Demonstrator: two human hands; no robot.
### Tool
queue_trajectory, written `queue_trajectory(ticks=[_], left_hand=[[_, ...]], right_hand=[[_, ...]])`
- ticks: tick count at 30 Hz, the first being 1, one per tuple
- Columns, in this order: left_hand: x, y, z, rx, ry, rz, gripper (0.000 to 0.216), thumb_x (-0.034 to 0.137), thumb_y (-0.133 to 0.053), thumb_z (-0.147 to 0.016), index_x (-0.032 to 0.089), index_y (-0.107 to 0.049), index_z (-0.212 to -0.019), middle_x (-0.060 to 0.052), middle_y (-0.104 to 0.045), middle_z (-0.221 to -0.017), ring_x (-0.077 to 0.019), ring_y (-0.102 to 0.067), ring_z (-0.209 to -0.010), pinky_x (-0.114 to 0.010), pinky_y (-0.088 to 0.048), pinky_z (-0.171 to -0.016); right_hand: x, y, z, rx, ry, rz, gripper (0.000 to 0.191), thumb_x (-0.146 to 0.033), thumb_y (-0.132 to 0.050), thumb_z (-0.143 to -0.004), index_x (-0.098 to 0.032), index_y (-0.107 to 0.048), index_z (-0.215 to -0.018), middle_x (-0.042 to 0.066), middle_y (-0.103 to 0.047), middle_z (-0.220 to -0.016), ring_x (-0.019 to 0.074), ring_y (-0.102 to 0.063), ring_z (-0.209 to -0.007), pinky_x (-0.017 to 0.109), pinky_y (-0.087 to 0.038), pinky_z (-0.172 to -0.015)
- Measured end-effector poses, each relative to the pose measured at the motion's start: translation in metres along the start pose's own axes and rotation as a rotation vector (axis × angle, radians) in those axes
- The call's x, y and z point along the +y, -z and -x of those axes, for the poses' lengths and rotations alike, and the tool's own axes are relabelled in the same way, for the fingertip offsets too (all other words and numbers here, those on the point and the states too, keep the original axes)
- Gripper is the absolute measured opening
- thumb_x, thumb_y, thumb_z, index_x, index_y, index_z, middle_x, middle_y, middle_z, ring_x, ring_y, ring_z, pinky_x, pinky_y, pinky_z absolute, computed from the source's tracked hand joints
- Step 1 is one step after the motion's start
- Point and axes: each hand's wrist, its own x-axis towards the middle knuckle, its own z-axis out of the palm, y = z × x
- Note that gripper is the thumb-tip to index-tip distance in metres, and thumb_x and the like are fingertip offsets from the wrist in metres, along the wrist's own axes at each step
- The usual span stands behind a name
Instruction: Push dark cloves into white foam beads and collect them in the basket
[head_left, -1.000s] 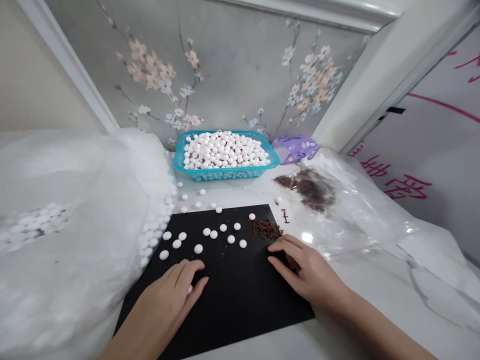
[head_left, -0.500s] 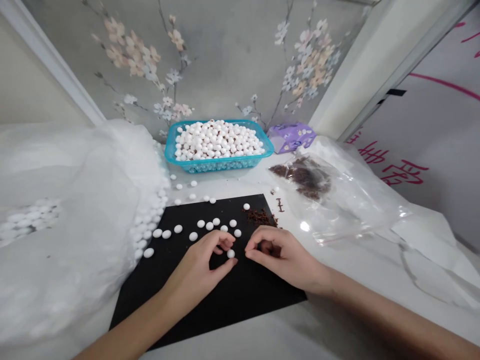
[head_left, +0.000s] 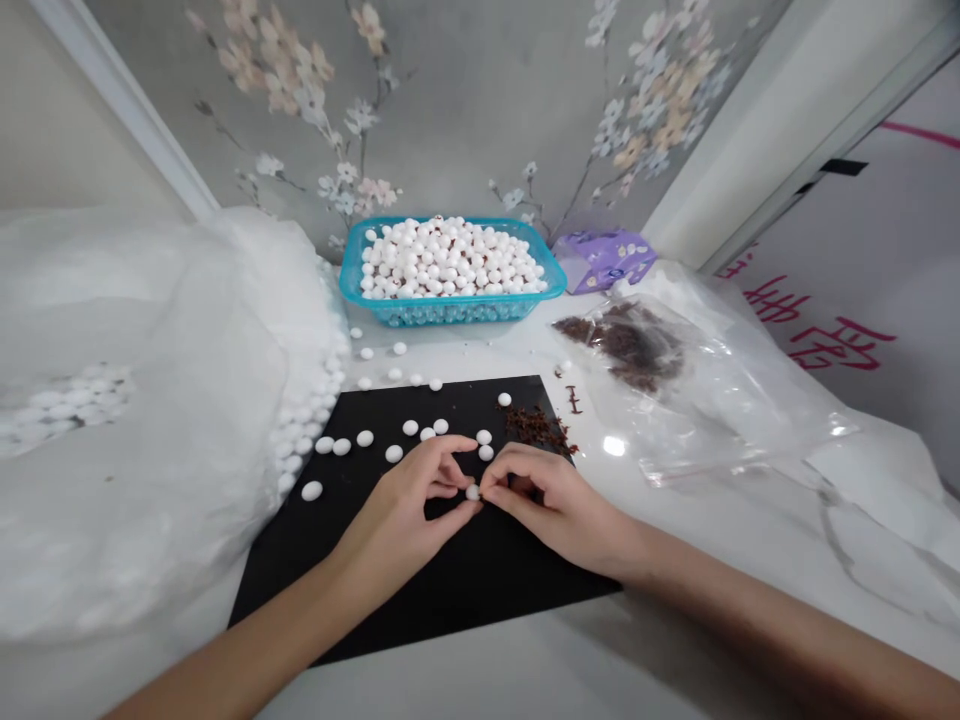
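Note:
My left hand [head_left: 409, 515] pinches a small white bead [head_left: 472, 492] above a black mat [head_left: 450, 580]. My right hand [head_left: 551, 505] meets it fingertip to fingertip, pinched closed on something too small to make out, pressed against the bead. Several loose white beads [head_left: 409, 428] lie on the mat just beyond my hands. A small heap of dark red-brown bits [head_left: 536, 425] sits at the mat's far right corner.
A teal basket [head_left: 450, 305] heaped with white beads stands at the back against the flowered wall. A clear bag of dark bits [head_left: 637, 345] lies right, a purple packet [head_left: 604, 258] behind it. A big white plastic bag of beads [head_left: 135, 420] fills the left.
My left hand lifted a white bead from the mat and moved right. My right hand left the mat's edge and came in until its fingertips met the bead.

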Motion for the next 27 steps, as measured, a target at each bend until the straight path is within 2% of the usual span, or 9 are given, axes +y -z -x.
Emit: queue_trajectory(ticks=[5,11,18,27], left_hand=[[0.001,0.000,0.000,0.018,-0.009,0.013,0.040,0.018,-0.062,-0.075,0.032,-0.047,-0.110,0.008,-0.046,-0.073,-0.0073,-0.064,-0.074,-0.019,-0.055,-0.071],[0.003,0.000,0.000,0.026,-0.015,-0.055,0.043,0.022,-0.063,-0.074,0.030,-0.046,-0.112,0.009,-0.046,-0.067,-0.0086,-0.063,-0.070,-0.021,-0.055,-0.068],[0.004,0.000,-0.002,-0.007,0.011,-0.020,0.041,0.023,-0.062,-0.075,0.030,-0.046,-0.113,0.010,-0.035,-0.060,-0.0119,-0.066,-0.075,-0.023,-0.055,-0.072],[0.004,0.003,-0.003,-0.036,0.021,0.002,0.046,0.022,-0.062,-0.076,0.032,-0.043,-0.117,0.010,-0.031,-0.062,-0.0112,-0.067,-0.076,-0.023,-0.054,-0.075]], right_hand=[[-0.001,-0.003,-0.002,0.058,-0.049,-0.016,0.010,-0.018,-0.054,-0.083,-0.018,-0.062,-0.077,-0.001,-0.053,-0.074,0.0072,-0.044,-0.059,0.019,-0.035,-0.053],[-0.005,-0.003,-0.008,0.064,-0.144,-0.082,0.010,-0.021,-0.059,-0.078,-0.016,-0.061,-0.069,-0.003,-0.054,-0.066,0.0053,-0.040,-0.051,0.019,-0.032,-0.047],[-0.005,0.001,-0.009,0.040,-0.243,-0.159,0.013,-0.026,-0.063,-0.074,-0.016,-0.061,-0.066,-0.005,-0.047,-0.056,0.0040,-0.032,-0.046,0.018,-0.025,-0.041],[-0.008,0.002,-0.011,0.066,-0.352,-0.129,0.013,-0.026,-0.067,-0.068,-0.016,-0.060,-0.065,-0.003,-0.053,-0.062,0.0042,-0.038,-0.047,0.018,-0.029,-0.042]])
